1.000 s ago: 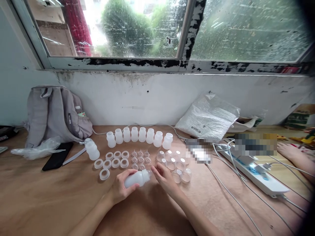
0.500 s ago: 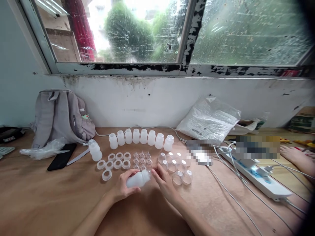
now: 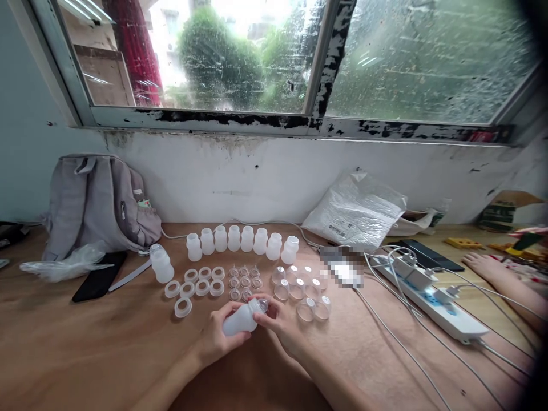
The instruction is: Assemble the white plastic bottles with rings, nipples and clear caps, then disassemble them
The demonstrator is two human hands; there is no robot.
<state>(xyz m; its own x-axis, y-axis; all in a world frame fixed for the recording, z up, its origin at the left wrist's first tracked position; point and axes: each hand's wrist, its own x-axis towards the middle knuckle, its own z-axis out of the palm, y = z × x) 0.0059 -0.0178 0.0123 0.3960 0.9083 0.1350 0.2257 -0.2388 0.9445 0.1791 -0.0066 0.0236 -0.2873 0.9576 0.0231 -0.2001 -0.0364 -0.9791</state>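
Note:
My left hand [image 3: 222, 331] is wrapped round the body of a frosted baby bottle [image 3: 238, 323], tilted with its neck up to the right. At that neck, my right hand [image 3: 274, 315] closes its fingers on the bottle's clear top; the fingers partly cover it. Just beyond the hands lie clear nipples [image 3: 245, 282] in small rows. White collar rings [image 3: 183, 307] are spread to the left of these, and clear dome caps [image 3: 305, 310] to the right. Behind stands a curved row of open frosted bottles [image 3: 234, 238]. One capped bottle [image 3: 161, 265] stands apart at the left.
At left are a grey backpack [image 3: 98, 200], a plastic bag [image 3: 64, 264] and a black phone [image 3: 99, 277]. A silvery mailer bag [image 3: 355, 211] leans on the wall. On the right lie a power strip [image 3: 454, 322] and cables, with another person's hand [image 3: 483, 267] beyond.
My right hand has shifted its fingers down onto the bottle's neck and top. The bottle has moved slightly right and lower in my left hand. The view has turned a little.

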